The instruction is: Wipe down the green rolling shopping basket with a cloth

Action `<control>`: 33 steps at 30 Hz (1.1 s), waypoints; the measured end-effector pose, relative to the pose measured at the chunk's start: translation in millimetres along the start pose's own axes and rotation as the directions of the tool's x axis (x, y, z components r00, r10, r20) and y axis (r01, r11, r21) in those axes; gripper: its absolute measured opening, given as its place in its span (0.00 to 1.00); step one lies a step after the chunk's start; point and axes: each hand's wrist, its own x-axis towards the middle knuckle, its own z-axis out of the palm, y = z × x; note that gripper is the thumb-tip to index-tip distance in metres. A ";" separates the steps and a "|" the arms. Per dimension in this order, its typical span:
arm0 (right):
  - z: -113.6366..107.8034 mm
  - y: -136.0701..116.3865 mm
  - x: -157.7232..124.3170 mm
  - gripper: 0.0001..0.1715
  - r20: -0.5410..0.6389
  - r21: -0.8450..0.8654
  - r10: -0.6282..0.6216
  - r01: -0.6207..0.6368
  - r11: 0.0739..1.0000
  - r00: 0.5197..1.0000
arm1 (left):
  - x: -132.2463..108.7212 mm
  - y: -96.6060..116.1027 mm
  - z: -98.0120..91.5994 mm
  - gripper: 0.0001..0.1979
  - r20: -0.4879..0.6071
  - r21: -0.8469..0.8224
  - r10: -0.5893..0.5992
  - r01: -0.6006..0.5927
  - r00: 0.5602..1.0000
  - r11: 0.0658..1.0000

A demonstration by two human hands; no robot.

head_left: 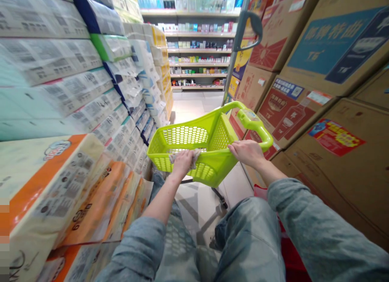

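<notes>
The left hand point(181, 161) is closing its fingers over a crumpled grey-white cloth point(196, 154) and pressing it down against the near rim of a lime-green shopping basket point(219, 138), roughly midway along that rim. The cloth is bunching out on both sides of the knuckles and is touching the plastic. The right hand point(247, 152) is wrapping over the same rim at its near right corner, fingers curled tightly around the edge just where the thick green handle point(254, 125) is arching up and back towards the far right corner. The two hands are sitting well apart along the near rim, and both forearms are reaching forward out of faded denim sleeves.

The basket is tilting, its perforated walls showing and its inside holding nothing visible. A dark wheel point(223, 202) is showing beneath it above the tiled floor point(194, 211). A grey pole with a looped grip point(244, 27) is rising beyond the far right corner.

Stacked tissue packs point(60, 71) are lining the aisle on the left, with orange-printed packs point(91, 201) lowest. Cardboard cartons point(334, 43) are piling up on the right. Stocked shelves point(200, 51) are standing at the aisle's far end.
</notes>
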 end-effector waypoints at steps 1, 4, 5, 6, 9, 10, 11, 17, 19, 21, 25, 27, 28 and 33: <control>-0.7 2.4 0.1 0.31 0.008 -0.003 0.000 0.000 1.000 1.000 | -5.5 -13.3 -1.7 0.08 0.019 0.023 -0.023 0.023 1.000 0.999; -2.6 9.1 1.2 0.31 0.031 -0.003 0.003 -0.003 1.000 1.000 | -23.7 -54.6 -7.2 0.06 0.057 0.069 -0.066 0.062 0.996 0.996; -2.8 10.8 1.7 0.31 0.037 -0.002 0.004 -0.004 1.000 0.999 | -29.9 -67.4 -8.8 0.06 0.062 0.074 -0.078 0.073 0.995 0.995; -2.9 12.3 2.5 0.31 0.041 0.000 0.005 -0.005 1.000 0.999 | -35.9 -79.1 -9.9 0.06 0.068 0.080 -0.095 0.089 0.993 0.993; -2.1 15.4 5.8 0.31 0.052 -0.007 0.009 -0.008 1.000 0.999 | -50.4 -104.0 -10.1 0.06 0.075 0.102 -0.180 0.172 0.981 0.980; -1.7 16.4 7.4 0.31 0.058 -0.012 0.013 -0.013 1.000 0.998 | -53.4 -108.3 -9.1 0.06 0.081 0.112 -0.200 0.190 0.977 0.975; -1.1 17.5 9.3 0.31 0.066 -0.016 0.018 -0.017 1.000 0.998 | -55.5 -110.6 -8.1 0.06 0.086 0.122 -0.212 0.201 0.973 0.972; 6.4 27.9 23.5 0.29 0.075 -0.038 0.001 0.002 0.999 0.997 | -51.5 -102.0 -8.8 0.06 0.143 0.144 -0.230 0.209 0.963 0.967; 12.2 29.7 28.5 0.28 0.054 -0.073 -0.009 0.013 0.997 0.998 | -47.4 -97.6 -11.5 0.07 0.186 0.139 -0.233 0.209 0.955 0.968; 20.0 28.2 33.8 0.28 0.035 -0.097 -0.001 0.004 0.995 0.999 | -44.2 -93.0 -13.0 0.07 0.207 0.136 -0.234 0.209 0.950 0.968; 36.2 11.6 45.9 0.27 0.069 -0.023 -0.033 0.035 0.999 0.997 | -41.3 -79.5 -11.1 0.07 0.217 0.120 -0.211 0.189 0.953 0.975; 41.3 -4.5 52.3 0.28 0.119 0.041 -0.069 0.064 0.997 0.991 | -40.6 -68.4 -9.6 0.07 0.225 0.107 -0.200 0.180 0.954 0.978; 42.9 -14.3 55.3 0.29 0.152 0.068 -0.079 0.070 0.995 0.985 | -40.3 -61.7 -9.1 0.07 0.228 0.100 -0.197 0.178 0.953 0.979; 46.7 -63.8 65.9 0.36 0.359 0.159 -0.093 0.038 0.987 0.929 | -40.4 -27.0 -6.5 0.09 0.217 0.047 -0.184 0.178 0.959 0.983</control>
